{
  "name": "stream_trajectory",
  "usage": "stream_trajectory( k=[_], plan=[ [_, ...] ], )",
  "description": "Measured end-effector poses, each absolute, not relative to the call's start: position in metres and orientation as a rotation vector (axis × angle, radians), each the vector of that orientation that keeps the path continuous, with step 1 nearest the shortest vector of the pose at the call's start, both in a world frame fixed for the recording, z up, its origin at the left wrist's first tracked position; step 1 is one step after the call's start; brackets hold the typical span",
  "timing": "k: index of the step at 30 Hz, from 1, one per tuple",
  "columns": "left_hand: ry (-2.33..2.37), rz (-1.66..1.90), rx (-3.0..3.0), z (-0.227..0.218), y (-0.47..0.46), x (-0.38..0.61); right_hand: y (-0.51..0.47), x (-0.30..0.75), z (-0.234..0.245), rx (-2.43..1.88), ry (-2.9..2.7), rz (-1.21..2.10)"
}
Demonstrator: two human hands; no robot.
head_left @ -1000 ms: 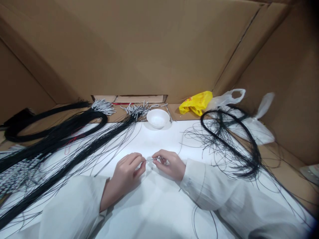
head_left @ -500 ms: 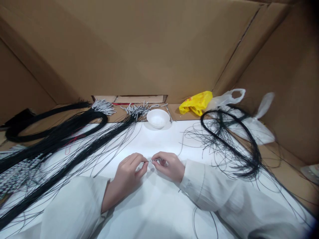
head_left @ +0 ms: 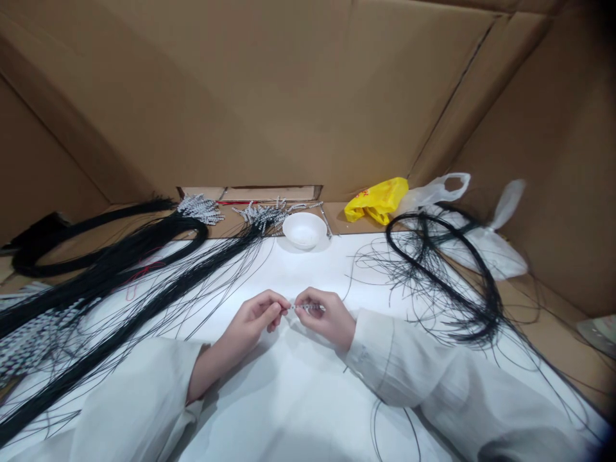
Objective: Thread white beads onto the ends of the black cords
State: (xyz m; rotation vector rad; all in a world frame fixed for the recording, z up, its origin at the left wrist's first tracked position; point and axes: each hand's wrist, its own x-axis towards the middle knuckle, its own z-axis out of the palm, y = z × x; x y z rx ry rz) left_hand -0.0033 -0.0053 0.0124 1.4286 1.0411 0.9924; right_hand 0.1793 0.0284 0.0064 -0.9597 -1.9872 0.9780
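Observation:
My right hand (head_left: 327, 316) is closed in a pinch on a thin black-and-white beaded strand (head_left: 315, 307), which lies along its fingers. Facing it, my left hand (head_left: 257, 317) has thumb and fingertips pressed together near the strand's left tip. Whatever sits in that left pinch is too small to make out. Both hands are just above the white tabletop (head_left: 308, 398), a small gap between them. Beyond them stands a white bowl (head_left: 304, 232). Thin dark cord (head_left: 375, 423) loops below my right sleeve.
Long bundles of black cord (head_left: 192, 282) with black-and-white beaded ends (head_left: 199, 208) spread across the left. On the right lie a coiled black cord bundle (head_left: 488, 282), a yellow bag (head_left: 378, 200) and a knotted clear plastic bag (head_left: 500, 253). Cardboard walls (head_left: 269, 96) enclose the back and sides.
My left hand has turned slightly and its fingertips have shifted a little up and right, toward the right hand. The right hand has barely moved and keeps the beaded strand.

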Motion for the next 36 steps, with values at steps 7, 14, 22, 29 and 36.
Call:
stream_trajectory(
  k=[7,14,22,29,36],
  plan=[
    [0.931,0.993,1.315,0.007,-0.006,0.002,0.028,0.177,0.005,-0.938,-1.974,1.132],
    [1.017,0.993,1.403,0.012,-0.009,0.007,0.022,0.173,0.000,-0.919,-1.938,1.131],
    [1.139,1.080,1.501,0.013,-0.012,0.006,0.018,0.174,0.007,-0.867,-2.006,1.019],
    [1.224,1.087,1.576,0.014,-0.014,0.008,0.017,0.174,0.005,-0.876,-1.979,1.062],
    [1.097,1.064,1.501,0.012,-0.009,0.006,0.018,0.174,0.006,-0.912,-1.982,1.041]
  ],
)
